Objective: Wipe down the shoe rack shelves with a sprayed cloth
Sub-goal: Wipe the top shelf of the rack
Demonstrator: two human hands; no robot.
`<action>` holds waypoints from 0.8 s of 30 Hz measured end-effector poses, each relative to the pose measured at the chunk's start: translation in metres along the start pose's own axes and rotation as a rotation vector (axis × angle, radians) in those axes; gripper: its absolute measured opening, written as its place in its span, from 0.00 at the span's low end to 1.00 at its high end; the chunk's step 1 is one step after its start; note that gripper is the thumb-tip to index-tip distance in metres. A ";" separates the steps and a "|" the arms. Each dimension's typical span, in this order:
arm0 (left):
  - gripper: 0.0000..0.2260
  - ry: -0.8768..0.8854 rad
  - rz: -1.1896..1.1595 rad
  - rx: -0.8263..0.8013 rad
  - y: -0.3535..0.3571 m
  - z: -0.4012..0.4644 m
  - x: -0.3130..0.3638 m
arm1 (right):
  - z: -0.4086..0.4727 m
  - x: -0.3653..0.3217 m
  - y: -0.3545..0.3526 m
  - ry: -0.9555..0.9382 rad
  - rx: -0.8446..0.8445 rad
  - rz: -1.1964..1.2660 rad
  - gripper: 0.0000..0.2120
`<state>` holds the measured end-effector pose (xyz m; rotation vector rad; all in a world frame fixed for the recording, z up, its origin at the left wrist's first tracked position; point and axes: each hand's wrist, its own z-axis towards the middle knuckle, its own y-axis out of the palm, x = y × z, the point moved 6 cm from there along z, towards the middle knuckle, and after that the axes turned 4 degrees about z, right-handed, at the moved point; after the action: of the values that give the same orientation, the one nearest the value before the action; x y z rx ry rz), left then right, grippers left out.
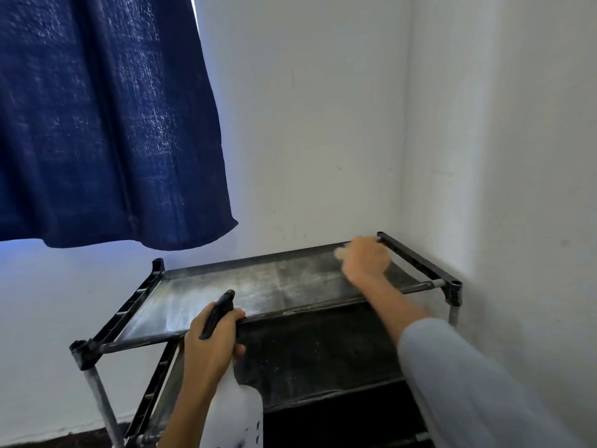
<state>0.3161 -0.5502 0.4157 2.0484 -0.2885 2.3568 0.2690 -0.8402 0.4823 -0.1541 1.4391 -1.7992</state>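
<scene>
**Spray bottle at the front rail, blurred hand at the far corner**

Nearest the camera, the left hand (pixel 211 347) grips the neck of a translucent white spray bottle (pixel 237 412), fingers curled round it below the black trigger head (pixel 219 313), which points up and away over the front edge of the top shelf (pixel 226 292). The bottle's body is smooth plastic with small dark print low down.

The shoe rack (pixel 106 331) stands in a room corner: black plastic side rails with moulded corner sockets, grey metal tube legs, and flat dark fabric shelves. The top shelf carries pale, dusty streaks; the lower shelf (pixel 316 354) beneath is darker and speckled.

Farther off, the right hand (pixel 365 261), reaching out of a light grey sleeve (pixel 468 383), lies over the shelf's far right corner beside the side rail (pixel 416 258). It is motion-blurred, so its grip and any cloth cannot be told.

A dark blue woven curtain (pixel 103 124) hangs above left against white walls (pixel 307 124).
</scene>
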 end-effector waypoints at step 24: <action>0.03 -0.015 0.008 0.034 -0.001 -0.002 -0.001 | 0.071 0.041 0.005 -0.355 0.070 -0.064 0.10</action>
<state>0.3141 -0.5491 0.4142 2.0845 -0.2590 2.3688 0.2836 -0.9207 0.4868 -0.4641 1.1293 -1.7650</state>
